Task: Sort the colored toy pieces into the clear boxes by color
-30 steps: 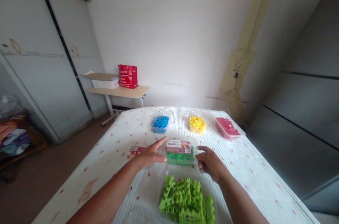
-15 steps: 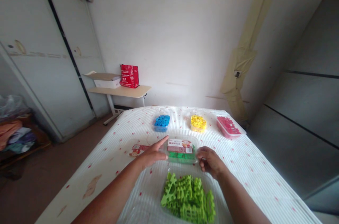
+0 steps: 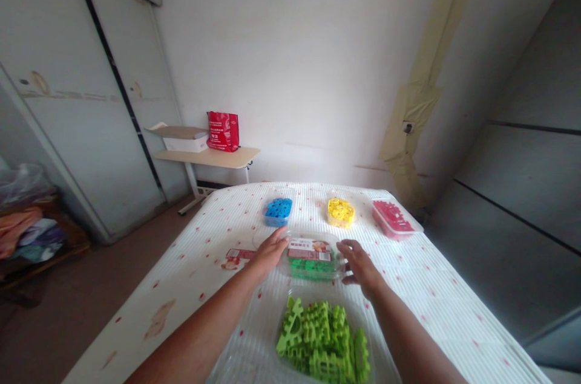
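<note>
Left hand (image 3: 271, 250) and right hand (image 3: 360, 267) flank the lidded box (image 3: 311, 268) mid-desk (image 3: 190, 293).
From the left, a red label (image 3: 238, 256) lies near the left hand, whose grip is at the box's left edge; whether it pinches, I can't tell. The blue tub (image 3: 275, 222) stands behind. Lime pieces (image 3: 320, 338) sit on the near side of the box, the yellow tub (image 3: 340, 224) beyond. The right grip is spread, thumb and fingers apart beside the box; the pink tub (image 3: 385, 227) is farthest right.

Likely a room in a home: tall cupboard doors (image 3: 68, 142), heaped fabrics (image 3: 35, 236), red-dotted tablecloth (image 3: 436, 317)
</note>
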`<state>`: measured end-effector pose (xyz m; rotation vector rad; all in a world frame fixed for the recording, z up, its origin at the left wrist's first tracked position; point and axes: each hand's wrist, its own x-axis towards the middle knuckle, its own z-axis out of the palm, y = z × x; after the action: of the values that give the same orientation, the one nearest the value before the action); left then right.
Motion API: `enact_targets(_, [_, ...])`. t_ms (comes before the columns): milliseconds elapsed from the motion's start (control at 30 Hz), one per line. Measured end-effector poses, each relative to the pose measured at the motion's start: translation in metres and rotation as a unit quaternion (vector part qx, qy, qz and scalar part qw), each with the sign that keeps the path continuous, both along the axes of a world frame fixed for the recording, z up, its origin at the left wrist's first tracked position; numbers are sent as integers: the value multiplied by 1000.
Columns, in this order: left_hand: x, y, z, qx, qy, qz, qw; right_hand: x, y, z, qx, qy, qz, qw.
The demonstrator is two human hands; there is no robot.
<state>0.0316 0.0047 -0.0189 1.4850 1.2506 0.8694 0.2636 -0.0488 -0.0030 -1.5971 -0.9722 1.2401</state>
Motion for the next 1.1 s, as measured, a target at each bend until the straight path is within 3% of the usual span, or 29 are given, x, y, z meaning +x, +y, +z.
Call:
enact_targets(167, [7,5,-7,69,44,7,997,-5,8,-10,69,-80,19,994])
enact_targets(533, [12,2,-8,97,107,32,989,-9,14,-18,75,-63,8,995])
enact_targets(900, [5,0,-3,60,72,36,995,1,10,-11,14,-40,79,996])
enact_targets(1100, [13,-9,4,20,18,35,999,4,-5,9,16,5,76,997])
